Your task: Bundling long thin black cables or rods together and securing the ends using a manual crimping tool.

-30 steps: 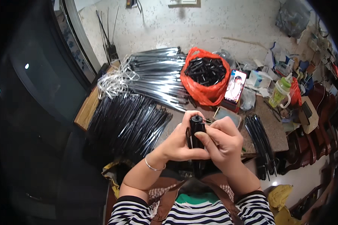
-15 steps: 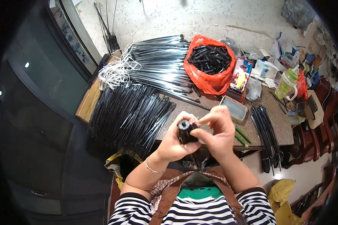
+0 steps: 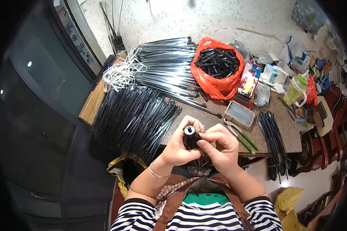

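Wrapped in my left hand (image 3: 179,148) is a black cylindrical part (image 3: 190,139), its round end facing up with a pale ring and a dark centre. My right hand (image 3: 221,148) meets it from the right, thumb and index finger pinched at the part's side. Thin pale wire ends (image 3: 200,129) stick out between the two hands. The fingers hide most of the wire and the lower part of the black piece. Just beyond my right hand lie green-handled pliers (image 3: 246,140), beside a shallow box of thin grey wire pieces (image 3: 240,115).
Silvery rods (image 3: 165,63) with white cords (image 3: 121,75) lie at the back left, with dark thin rods (image 3: 133,119) nearer. A red plastic bag (image 3: 216,90) holds short black tubes. Right of it stand a lit phone (image 3: 248,82), a green-lidded bottle (image 3: 296,90) and a rod bundle (image 3: 273,138).
My right hand has come down and closer to the black part, uncovering the head of the pliers. My left hand stays wrapped around the part.
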A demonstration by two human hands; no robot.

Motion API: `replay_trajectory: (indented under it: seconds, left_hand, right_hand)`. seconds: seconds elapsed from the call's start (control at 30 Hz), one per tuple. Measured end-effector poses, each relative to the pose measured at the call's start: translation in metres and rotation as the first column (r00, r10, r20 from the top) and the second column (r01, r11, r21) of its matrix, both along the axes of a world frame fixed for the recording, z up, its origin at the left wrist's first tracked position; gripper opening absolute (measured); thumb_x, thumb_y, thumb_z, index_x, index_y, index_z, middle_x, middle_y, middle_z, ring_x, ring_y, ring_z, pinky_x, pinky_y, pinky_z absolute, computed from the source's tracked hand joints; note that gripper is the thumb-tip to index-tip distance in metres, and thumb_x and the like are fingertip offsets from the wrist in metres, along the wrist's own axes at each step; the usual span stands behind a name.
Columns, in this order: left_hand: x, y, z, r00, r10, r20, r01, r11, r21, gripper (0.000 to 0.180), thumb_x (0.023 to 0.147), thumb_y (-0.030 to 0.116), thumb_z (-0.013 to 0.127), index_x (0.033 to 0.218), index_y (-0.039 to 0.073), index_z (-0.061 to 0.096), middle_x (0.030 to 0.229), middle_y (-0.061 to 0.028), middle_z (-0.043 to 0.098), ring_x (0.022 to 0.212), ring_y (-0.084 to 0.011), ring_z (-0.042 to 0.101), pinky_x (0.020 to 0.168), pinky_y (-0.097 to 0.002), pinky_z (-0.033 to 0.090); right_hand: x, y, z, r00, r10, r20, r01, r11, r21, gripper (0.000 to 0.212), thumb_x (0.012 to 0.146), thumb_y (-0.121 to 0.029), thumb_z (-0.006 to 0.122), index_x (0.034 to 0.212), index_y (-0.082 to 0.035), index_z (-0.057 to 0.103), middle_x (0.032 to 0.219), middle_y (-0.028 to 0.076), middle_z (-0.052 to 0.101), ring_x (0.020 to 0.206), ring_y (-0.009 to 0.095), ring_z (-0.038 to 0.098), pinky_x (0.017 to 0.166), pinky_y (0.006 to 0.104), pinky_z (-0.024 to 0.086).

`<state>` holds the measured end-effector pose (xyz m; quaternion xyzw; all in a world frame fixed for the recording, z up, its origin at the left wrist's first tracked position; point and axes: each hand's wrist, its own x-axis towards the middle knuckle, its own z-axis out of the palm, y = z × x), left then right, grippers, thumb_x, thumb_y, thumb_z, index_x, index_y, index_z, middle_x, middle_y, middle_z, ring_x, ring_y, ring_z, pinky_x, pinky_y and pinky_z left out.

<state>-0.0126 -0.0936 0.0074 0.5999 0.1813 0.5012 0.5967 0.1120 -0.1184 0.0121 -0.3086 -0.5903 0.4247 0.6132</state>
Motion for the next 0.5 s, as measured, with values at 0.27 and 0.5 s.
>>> replay_trajectory:
  seconds: [0.27, 0.5]
  left_hand:
    - [-0.005, 0.004, -0.016, 0.991, -0.081, -0.103, 0.078, 0.997, -0.027, 0.032, 0.055, 0.006, 0.065, 0.066, 0.007, 0.035, 0.064, -0.0002, 0.041, 0.058, -0.0068, 0.038, 0.054, -0.0191, 0.033]
    - [-0.006, -0.002, -0.024, 0.930, 0.167, -0.326, -0.135, 0.984, 0.118, 0.025, 0.061, 0.012, 0.062, 0.059, 0.004, 0.039, 0.056, -0.0015, 0.042, 0.050, -0.0073, 0.035, 0.048, -0.0201, 0.033]
  right_hand:
    - [-0.001, 0.010, -0.024, 0.959, 0.166, -0.229, -0.240, 0.908, -0.345, 0.039, 0.051, -0.005, 0.067, 0.080, -0.008, 0.040, 0.075, -0.001, 0.036, 0.067, 0.008, 0.035, 0.062, 0.0200, 0.030]
    - [0.011, 0.001, -0.002, 0.639, -0.493, 0.591, 0.057, 0.796, 0.602, 0.019, 0.054, -0.010, 0.063, 0.070, -0.003, 0.054, 0.071, 0.004, 0.044, 0.068, 0.018, 0.042, 0.056, 0.0273, 0.033]
